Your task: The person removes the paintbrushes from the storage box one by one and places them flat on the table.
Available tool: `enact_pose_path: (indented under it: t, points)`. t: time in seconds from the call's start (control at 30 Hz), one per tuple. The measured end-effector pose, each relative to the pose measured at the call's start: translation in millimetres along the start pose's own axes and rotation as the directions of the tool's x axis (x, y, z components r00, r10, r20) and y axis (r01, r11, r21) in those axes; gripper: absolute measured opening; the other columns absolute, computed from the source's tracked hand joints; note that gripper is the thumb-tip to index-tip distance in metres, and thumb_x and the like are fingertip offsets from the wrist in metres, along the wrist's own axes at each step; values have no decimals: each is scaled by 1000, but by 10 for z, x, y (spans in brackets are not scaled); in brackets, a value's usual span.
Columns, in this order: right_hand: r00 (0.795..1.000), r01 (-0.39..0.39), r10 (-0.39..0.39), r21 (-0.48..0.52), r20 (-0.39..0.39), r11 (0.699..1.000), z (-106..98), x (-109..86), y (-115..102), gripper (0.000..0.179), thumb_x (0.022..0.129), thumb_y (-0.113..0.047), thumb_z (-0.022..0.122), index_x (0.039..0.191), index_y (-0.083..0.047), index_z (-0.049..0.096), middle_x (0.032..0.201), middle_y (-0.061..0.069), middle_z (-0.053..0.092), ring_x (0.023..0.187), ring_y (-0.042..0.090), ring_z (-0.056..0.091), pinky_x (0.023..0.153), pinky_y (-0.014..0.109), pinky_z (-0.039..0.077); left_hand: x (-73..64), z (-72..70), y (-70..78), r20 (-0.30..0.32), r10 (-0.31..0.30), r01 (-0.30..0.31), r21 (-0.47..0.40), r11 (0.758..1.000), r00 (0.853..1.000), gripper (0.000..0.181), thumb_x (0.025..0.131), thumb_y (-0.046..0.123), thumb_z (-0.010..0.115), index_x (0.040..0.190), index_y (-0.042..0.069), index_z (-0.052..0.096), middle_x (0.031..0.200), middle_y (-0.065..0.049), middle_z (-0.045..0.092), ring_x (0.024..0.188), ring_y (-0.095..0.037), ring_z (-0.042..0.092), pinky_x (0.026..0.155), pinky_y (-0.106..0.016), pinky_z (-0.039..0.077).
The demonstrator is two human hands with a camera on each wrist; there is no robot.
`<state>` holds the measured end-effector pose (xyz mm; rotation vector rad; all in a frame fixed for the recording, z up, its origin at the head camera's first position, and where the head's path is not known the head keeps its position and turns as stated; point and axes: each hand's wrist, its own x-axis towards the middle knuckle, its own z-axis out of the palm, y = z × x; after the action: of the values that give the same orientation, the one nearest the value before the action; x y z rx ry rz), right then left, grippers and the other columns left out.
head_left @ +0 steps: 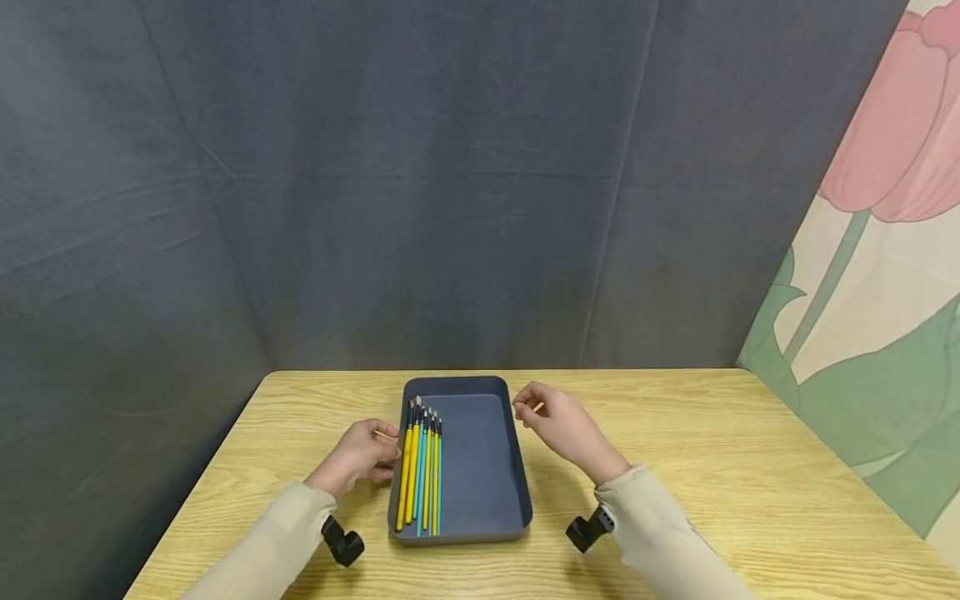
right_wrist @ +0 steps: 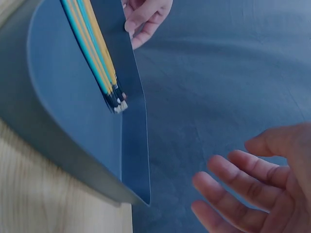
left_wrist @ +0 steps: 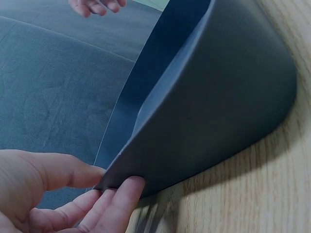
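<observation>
A dark grey rectangular tray (head_left: 480, 467) sits on the table in the head view. Several paintbrushes (head_left: 413, 475) with yellow and turquoise handles lie side by side along its left wall, bristles toward the far end. At the tray's left rim, my left hand (head_left: 363, 454) pinches the edge, thumb over the top and fingertips (left_wrist: 127, 191) against the outer wall. My right hand (head_left: 561, 423) hovers beside the far right rim, fingers loosely bent and holding nothing. The right wrist view shows this hand (right_wrist: 257, 189) apart from the tray wall.
The light wood-grain table (head_left: 660, 442) extends to both sides of the tray. A dark grey curtain (head_left: 450, 183) hangs behind it and down the left. On the right is a panel with a painted tulip (head_left: 877, 125). Black wrist cameras (head_left: 343, 542) are strapped over the sleeves.
</observation>
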<state>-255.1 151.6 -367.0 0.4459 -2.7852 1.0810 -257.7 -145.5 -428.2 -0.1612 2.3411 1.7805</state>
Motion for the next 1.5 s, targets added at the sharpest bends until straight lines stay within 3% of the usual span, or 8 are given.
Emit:
enact_pose_path:
  t: [0.3, 0.57, 0.8, 1.03, 1.3, 1.5]
  points:
    - [998, -42, 34, 167, 49, 985, 134, 205, -94, 10, 94, -16, 59, 96, -8, 65, 82, 7, 67, 69, 15, 63, 61, 26, 50, -8, -12, 10, 17, 3, -3, 13, 1000, 1000, 31, 83, -7, 57, 114, -7, 51, 87, -14, 53, 75, -21, 58, 62, -35, 58]
    - [992, -87, 63, 234, 105, 968, 280, 395, -231, 11, 93, -12, 59, 98, -3, 65, 85, 11, 68, 70, 20, 66, 61, 28, 55, -16, -11, 23, 21, 8, -8, 23, 1000, 1000, 31, 84, -6, 58, 114, -8, 50, 86, -13, 53, 74, -21, 58, 62, -37, 58]
    - [981, -157, 118, 273, 153, 949, 436, 517, -278, 14, 94, -13, 57, 99, -2, 65, 86, 11, 68, 70, 22, 66, 67, 38, 58, -8, -12, 21, 17, -5, 5, 8, 1000, 1000, 31, 83, -7, 57, 114, -7, 51, 86, -13, 53, 73, -21, 58, 62, -36, 58]
    - [959, -244, 182, 308, 219, 920, 606, 553, -298, 17, 95, -11, 55, 99, 2, 65, 91, 16, 68, 75, 27, 67, 65, 35, 58, -13, -15, 33, 21, 6, -6, 10, 1000, 1000, 31, 82, -8, 58, 113, -9, 50, 89, -15, 53, 75, -22, 58, 64, -37, 58]
    - [928, -343, 243, 386, 283, 856, 789, 545, -278, 14, 89, -6, 57, 93, 6, 63, 91, 21, 67, 64, 19, 64, 63, 38, 59, -6, -15, 30, 14, -9, 9, 15, 1000, 1000, 32, 82, -8, 57, 114, -8, 51, 89, -14, 53, 75, -22, 58, 64, -37, 58]
    - [903, -397, 283, 376, 323, 837, 894, 532, -277, 14, 86, -2, 58, 95, 8, 63, 82, 16, 65, 60, 17, 61, 62, 37, 59, 3, -15, 37, 9, -16, 15, 25, 1000, 1000, 34, 81, -9, 57, 114, -8, 50, 90, -15, 54, 76, -23, 59, 64, -36, 58]
